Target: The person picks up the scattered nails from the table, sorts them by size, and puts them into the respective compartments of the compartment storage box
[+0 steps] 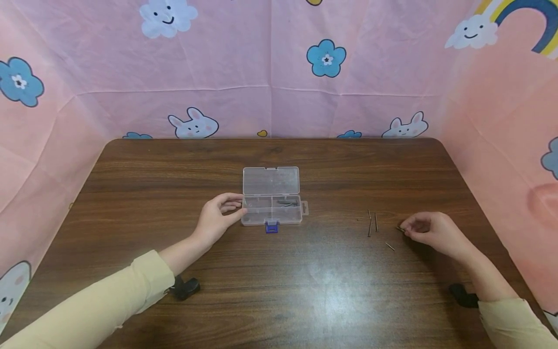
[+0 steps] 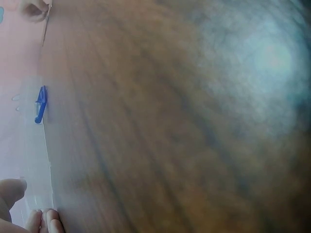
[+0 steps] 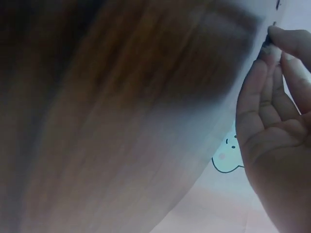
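A clear plastic compartment box (image 1: 257, 211) lies on the table with its lid (image 1: 271, 181) raised toward the back and a blue latch (image 1: 272, 227) at its front. My left hand (image 1: 216, 216) holds the box's left end, thumb at the front corner and fingers at the side. Several thin metal screws (image 1: 287, 202) lie in the back right compartment. Over the table's right side, my right hand (image 1: 433, 232) pinches a small screw (image 1: 399, 228) between thumb and fingertips; in the right wrist view the dark screw (image 3: 267, 42) is mostly covered by them.
Several loose screws (image 1: 370, 226) lie between the box and my right hand, with a shorter one (image 1: 390, 246) nearer the front. A hanging tab (image 1: 305, 208) juts from the box's right side. Patterned pink cloth (image 1: 244, 63) surrounds the wooden table (image 1: 305, 291).
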The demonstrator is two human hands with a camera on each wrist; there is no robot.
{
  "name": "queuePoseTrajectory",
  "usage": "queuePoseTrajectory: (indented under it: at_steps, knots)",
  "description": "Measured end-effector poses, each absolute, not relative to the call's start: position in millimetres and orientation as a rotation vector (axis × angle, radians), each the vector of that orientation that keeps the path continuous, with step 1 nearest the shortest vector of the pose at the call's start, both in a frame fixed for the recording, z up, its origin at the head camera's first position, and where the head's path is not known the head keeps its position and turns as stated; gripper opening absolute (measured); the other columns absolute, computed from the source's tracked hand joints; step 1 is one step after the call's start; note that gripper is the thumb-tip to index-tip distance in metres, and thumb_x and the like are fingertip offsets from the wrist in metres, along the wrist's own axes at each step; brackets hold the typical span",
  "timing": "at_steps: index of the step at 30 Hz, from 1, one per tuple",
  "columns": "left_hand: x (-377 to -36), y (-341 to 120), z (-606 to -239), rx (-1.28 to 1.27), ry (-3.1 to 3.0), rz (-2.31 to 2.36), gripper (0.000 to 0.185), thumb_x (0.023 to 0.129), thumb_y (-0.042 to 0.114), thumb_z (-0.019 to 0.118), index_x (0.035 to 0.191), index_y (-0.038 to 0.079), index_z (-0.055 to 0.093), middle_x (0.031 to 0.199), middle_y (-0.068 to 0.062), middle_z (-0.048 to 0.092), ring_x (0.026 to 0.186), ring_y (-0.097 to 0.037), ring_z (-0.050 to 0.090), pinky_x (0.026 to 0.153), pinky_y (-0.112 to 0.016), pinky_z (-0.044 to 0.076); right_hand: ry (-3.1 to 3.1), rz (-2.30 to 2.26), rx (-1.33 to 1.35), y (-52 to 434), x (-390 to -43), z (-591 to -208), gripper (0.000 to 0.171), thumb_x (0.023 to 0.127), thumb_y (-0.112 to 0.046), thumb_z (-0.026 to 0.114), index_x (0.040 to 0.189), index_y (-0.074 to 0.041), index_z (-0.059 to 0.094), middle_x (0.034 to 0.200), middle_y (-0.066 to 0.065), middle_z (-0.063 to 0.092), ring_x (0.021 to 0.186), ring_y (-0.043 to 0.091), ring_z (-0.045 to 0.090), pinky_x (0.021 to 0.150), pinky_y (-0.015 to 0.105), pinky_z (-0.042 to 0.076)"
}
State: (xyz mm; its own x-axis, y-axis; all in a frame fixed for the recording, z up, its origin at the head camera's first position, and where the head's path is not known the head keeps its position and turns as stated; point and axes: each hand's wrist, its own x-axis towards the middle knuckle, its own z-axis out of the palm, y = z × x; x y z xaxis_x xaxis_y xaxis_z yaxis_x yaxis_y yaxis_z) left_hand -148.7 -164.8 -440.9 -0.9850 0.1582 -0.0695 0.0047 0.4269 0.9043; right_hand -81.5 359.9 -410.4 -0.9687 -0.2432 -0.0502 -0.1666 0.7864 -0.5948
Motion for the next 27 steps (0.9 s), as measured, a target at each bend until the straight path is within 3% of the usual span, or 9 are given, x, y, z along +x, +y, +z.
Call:
queuePoseTrajectory:
  at_steps: [15,27]
  knots:
    - [-149.3,-164.5,-440.7,0.122,2.523,1.585,0.041,0.1,0.013,0.076,0.137,-0.001,0.066,0.134,-0.023,0.07,0.125,-0.037,0.068,0.112,-0.048,0.057,2.824,-0.911,-0.373,338.5,-109.2,-399.8,0.015,0.092,0.005,0.075,0.101,-0.005,0.079,0.094,0.004,0.079,0.083,-0.005,0.063,0.072,0.016,0.054]
    - [-149.6,-165.0,-441.8,0.115,2.527,1.593,0.04,0.098,0.008,0.075,0.136,-0.002,0.065,0.132,-0.024,0.071,0.123,-0.038,0.069,0.111,-0.048,0.057,2.833,-0.989,-0.447,317.1,-134.0,-399.2,0.015,0.09,0.007,0.074,0.098,-0.005,0.079,0.094,0.007,0.08,0.082,-0.004,0.064,0.071,0.013,0.055]
